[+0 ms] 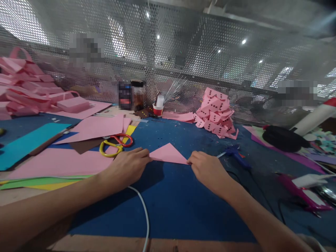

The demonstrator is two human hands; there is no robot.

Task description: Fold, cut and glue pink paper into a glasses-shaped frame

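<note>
A pink paper triangle (169,154) is stretched between my two hands over the blue mat (168,203), its point facing away from me. My left hand (131,165) is closed, pinching the left corner. At the right corner, the fingers of my right hand (206,168) are also closed on the paper. Scissors with one red and one yellow handle (111,148) lie just beyond my left hand, their blades hidden. To the right of my right hand rests a blue glue gun (237,156), its nozzle pointing left.
Coloured paper sheets (60,162) spread on the left, below a heap of pink paper bags (28,87). A pile of dotted pink pieces (216,113) and a red-white cup (158,109) stand by the perforated metal screen (168,52). A white cable (144,206) crosses the front.
</note>
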